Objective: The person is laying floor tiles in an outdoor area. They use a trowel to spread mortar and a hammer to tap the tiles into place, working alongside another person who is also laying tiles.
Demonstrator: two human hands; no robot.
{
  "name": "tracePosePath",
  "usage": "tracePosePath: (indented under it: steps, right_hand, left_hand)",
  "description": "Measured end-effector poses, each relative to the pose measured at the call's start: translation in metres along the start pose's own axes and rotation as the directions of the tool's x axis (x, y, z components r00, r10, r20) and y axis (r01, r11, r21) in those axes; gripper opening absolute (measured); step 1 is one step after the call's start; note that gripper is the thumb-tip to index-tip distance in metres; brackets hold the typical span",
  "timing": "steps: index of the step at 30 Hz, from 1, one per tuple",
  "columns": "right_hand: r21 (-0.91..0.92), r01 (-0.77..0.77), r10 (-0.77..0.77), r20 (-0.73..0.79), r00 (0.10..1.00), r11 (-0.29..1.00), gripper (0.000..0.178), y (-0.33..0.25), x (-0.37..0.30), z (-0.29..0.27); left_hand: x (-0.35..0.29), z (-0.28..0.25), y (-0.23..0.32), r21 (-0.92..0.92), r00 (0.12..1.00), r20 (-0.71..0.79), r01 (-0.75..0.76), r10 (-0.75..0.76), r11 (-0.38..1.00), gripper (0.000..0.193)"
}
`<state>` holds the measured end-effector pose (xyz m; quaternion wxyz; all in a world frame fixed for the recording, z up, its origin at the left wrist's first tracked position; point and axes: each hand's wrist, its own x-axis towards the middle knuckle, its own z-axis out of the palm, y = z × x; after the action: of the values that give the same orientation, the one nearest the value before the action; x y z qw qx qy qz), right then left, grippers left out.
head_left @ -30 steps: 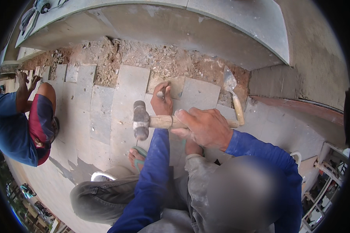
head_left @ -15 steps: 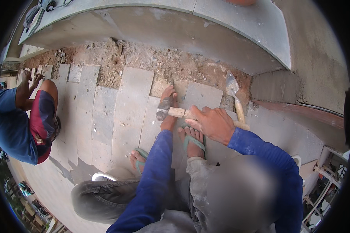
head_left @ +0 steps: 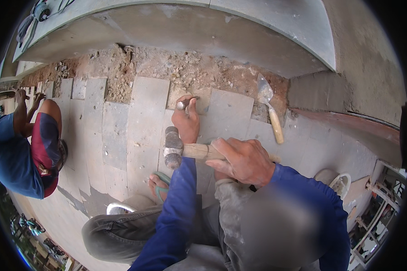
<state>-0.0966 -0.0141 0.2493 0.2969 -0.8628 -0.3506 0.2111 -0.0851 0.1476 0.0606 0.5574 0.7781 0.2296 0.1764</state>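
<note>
My left hand (head_left: 186,125) is closed around a short metal chisel (head_left: 183,104), at the gap where bare mortar shows between floor tiles. In my right hand (head_left: 247,161) is the wooden handle of a hammer (head_left: 172,149). Its heavy, double-faced steel head hangs over my left wrist, apart from the chisel. A grey floor tile (head_left: 230,109) borders the gap on the right. Farther right lies a pointed trowel (head_left: 276,124) with a wooden handle, its blade on the rubble. The chisel's tip is hard to make out.
A strip of broken rubble (head_left: 199,67) runs between the tiles and a raised concrete step (head_left: 167,31). At the left another person (head_left: 18,144) squats on the tiles. Buckets (head_left: 340,184) stand at my right and beside my left knee. A power tool (head_left: 41,12) lies at the far left.
The hammer has come back from in front of my left hand towards my body. My left hand with the chisel now shows plainly. The view has shifted slightly.
</note>
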Motion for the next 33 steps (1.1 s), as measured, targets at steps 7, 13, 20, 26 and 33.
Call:
tracePosePath:
  steps: [7,13,20,26,33]
  right_hand:
    - [-0.125,-0.121,0.123,0.009,0.992,0.985,0.039,0.024,0.008,0.002]
    - [-0.132,0.014,-0.013,0.007,1.0,0.991,0.042,0.016,-0.003,-0.002]
    - [-0.147,-0.014,0.024,0.069,0.997,0.989,0.046,0.023,0.01,-0.002]
    - [-0.22,-0.114,0.139,0.099,0.985,0.969,0.045,0.044,0.005,0.009]
    - [-0.21,-0.037,0.056,0.081,0.995,0.977,0.043,0.059,0.0,0.014]
  left_hand:
    - [-0.013,0.012,0.001,-0.006,0.996,0.035,-0.082,0.082,0.997,0.015]
    - [-0.029,0.018,-0.03,-0.08,0.994,0.078,-0.074,0.08,0.994,0.021]
    - [-0.025,0.011,-0.036,0.013,0.98,0.036,-0.198,0.198,0.98,0.018]
    - [-0.029,0.011,-0.034,-0.036,0.976,0.009,-0.219,0.219,0.975,0.017]
    - [-0.035,0.017,-0.048,-0.016,0.957,-0.021,-0.289,0.289,0.957,0.018]
